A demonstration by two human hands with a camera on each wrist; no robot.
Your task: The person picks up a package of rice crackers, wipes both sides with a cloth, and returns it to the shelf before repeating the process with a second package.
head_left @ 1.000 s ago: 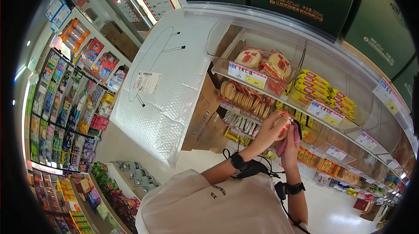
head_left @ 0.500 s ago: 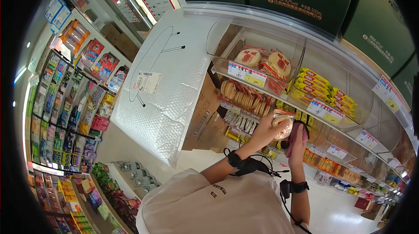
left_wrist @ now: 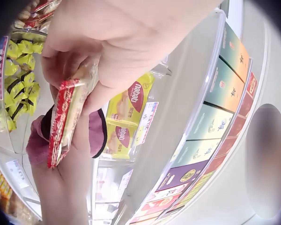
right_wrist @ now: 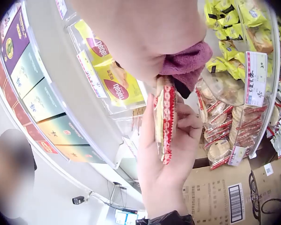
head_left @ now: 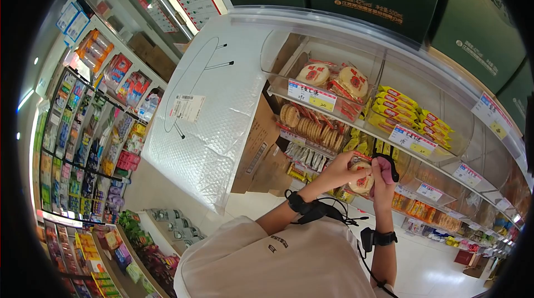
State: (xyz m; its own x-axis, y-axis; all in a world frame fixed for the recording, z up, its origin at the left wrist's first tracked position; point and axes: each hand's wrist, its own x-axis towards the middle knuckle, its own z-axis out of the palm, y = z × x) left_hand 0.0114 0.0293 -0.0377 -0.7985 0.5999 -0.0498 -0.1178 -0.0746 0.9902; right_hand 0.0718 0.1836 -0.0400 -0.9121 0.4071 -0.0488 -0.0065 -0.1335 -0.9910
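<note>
Between thumb and fingers, my left hand (head_left: 339,173) pinches a clear, red-edged packet of round crackers (head_left: 361,180). My right hand (head_left: 382,186) is at the packet's other side, gripping a purple cloth (head_left: 385,168) with a black edge. In the left wrist view the packet (left_wrist: 65,122) is edge-on under the left hand (left_wrist: 112,42), and the cloth (left_wrist: 97,133) shows behind it. From the right wrist, the cloth (right_wrist: 189,63) bunches beneath the right hand (right_wrist: 145,33), touching or close to the packet's upper end (right_wrist: 165,122); the exact contact is hidden.
Clear shelf bins hold more cracker packets (head_left: 352,82) and yellow wafer packs (head_left: 396,110). Large green boxes (head_left: 372,3) stand above. Left of the bins are a foil-wrapped panel (head_left: 214,109) and a cardboard box (head_left: 257,148). Stocked shelves (head_left: 83,131) line the far left.
The packet has turned and dropped slightly from half a second ago. My right hand, which was a little apart with the cloth, has come in against the packet's side.
</note>
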